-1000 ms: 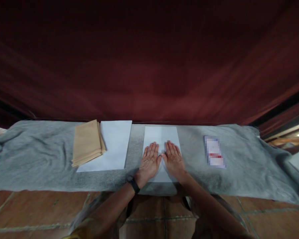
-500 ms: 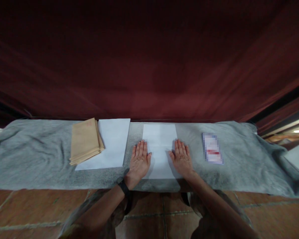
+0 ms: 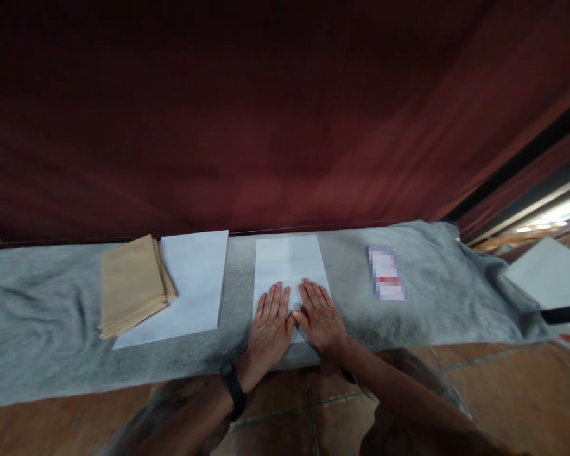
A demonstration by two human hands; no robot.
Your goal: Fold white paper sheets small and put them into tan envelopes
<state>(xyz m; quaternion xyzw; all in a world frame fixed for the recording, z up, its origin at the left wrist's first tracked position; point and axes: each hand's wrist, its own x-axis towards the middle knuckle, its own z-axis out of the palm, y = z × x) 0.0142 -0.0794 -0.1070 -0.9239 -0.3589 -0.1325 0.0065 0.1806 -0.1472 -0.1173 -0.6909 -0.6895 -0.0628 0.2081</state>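
A white sheet of paper (image 3: 289,256) lies flat on the grey cloth in front of me. My left hand (image 3: 270,324) rests palm down on its near left part, fingers stretched out. Beside it my right hand (image 3: 320,316) lies flat on the near right part, fingers also extended. The two thumbs meet or nearly meet over the middle of the sheet. Both hands cover much of the paper's near half. To the left, a stack of brown envelopes (image 3: 130,282) overlaps a pile of white paper (image 3: 197,278).
A pixelated, pale card-like item with a red band (image 3: 387,273) lies right of the sheet. Grey cloth (image 3: 437,285) covers the long, narrow surface. Dark red fabric (image 3: 285,158) rises behind it. A white panel (image 3: 551,272) stands at the far right, and tiles (image 3: 503,386) form the floor.
Both hands have moved inward from the sheet's side edges and slightly nearer to me, now lying side by side. The view has turned a little to the right.
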